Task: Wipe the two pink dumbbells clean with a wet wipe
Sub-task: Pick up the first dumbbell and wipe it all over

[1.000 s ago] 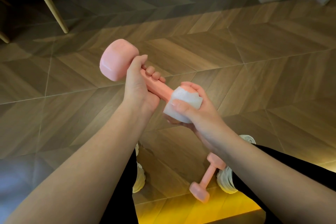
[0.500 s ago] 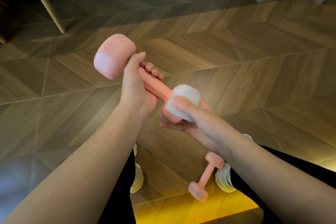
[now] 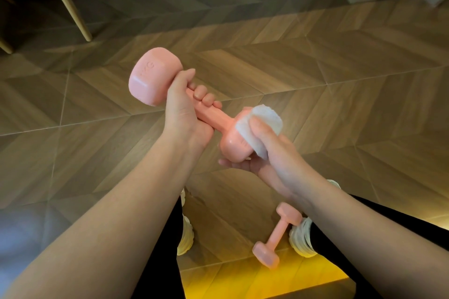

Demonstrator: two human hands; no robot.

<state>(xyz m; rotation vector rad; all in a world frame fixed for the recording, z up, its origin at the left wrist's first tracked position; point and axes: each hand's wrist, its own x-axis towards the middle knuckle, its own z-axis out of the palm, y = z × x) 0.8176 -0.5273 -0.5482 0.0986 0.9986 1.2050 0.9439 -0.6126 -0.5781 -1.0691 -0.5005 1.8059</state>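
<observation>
Grips smooth pink dumbbell (image 3: 155, 77) by handle in left hand (image 3: 184, 114) for steadiness; pinches folded white wet wipe (image 3: 264, 119) in right hand (image 3: 274, 155) onto nearest head.

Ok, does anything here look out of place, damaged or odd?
Nothing looks damaged or spilled. The left hand grips the raised dumbbell by its handle while the right hand holds the wet wipe against its near head. The second dumbbell lies on the floor close beside the right shoe, possibly easy to kick.
</observation>
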